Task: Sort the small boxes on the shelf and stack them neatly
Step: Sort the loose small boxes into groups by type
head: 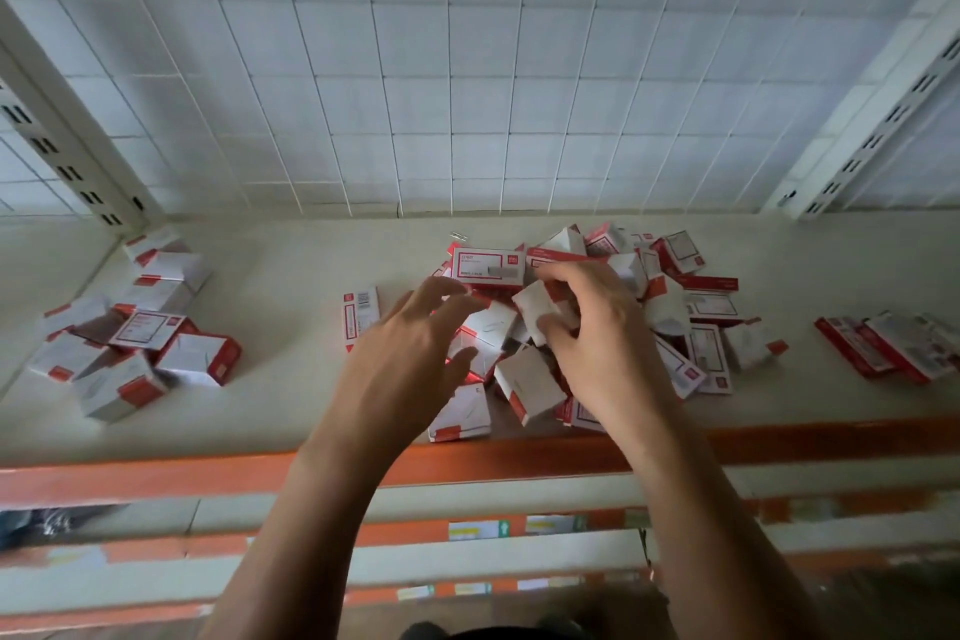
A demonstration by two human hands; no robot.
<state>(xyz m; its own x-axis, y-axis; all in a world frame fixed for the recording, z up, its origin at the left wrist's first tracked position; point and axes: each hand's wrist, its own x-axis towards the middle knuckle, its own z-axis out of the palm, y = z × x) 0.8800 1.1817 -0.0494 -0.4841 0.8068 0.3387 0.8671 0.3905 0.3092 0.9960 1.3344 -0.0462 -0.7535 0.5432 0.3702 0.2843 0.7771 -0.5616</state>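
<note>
**Both hands at centre pile, R hand holding one box**

Head view: the cream shelf [291, 265] ran across mid-frame. It had an orange front lip [156, 476] below it and a white wire-grid back panel [415, 68] filling the upper half. A slotted left upright [67, 156] stood at upper left and a right upright [872, 130] at upper right.

The small red-and-white boxes lay in three lots:
- The centre pile [709, 307] was the biggest, a loose jumble just right of frame centre w/ boxes tilted and overlapping. A red-bordered box [485, 268] lay face-up at its upper-left edge.
- The left pile [140, 338] sat at centre-left near the shelf corner, also untidy.
- The right lot [893, 346] lay flatter at the far right edge, well apart from the centre pile.

A single box [360, 314] sat alone btwn the left pile and the centre pile, just beside the L fingertips.

The left hand [400, 353] was over the centre pile's left side, fingers spread wide and loosely bent, gripping nothing. Couldn't tell if the tips touched a box.

The right hand [597, 343] had fingers and thumb curled round a white box [532, 309], held tilted at the top of the centre pile. Couldn't tell if it was clear of the boxes under it.

Both forearms came up from the bottom of frame.

A small metal clip [458, 236] lay on the shelf just behind the centre pile. Price labels [478, 530] showed on lower shelf edges at bottom centre, too blurred to read.
</note>
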